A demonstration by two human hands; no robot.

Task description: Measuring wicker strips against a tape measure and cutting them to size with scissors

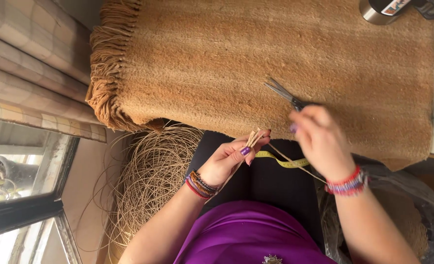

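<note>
My left hand [234, 156] pinches a small bundle of pale straw strands [253, 138] between thumb and fingers, over my lap. My right hand [319, 134] is blurred and grips a pair of scissors [284, 93] with its blades slightly apart, pointing up and left over a woven brown mat [275, 54]. A thin strand runs from the bundle down past my right wrist. A yellow measuring tape [283, 161] lies across my dark lap between the hands.
A coil of thin straw fibre [153, 176] sits at my left side. The mat's fringe [104, 63] hangs at left near a checked curtain [31, 63] and a window. A clear plastic bag [402, 210] with fibre lies at right. A metal cup [380, 10] stands at the top right.
</note>
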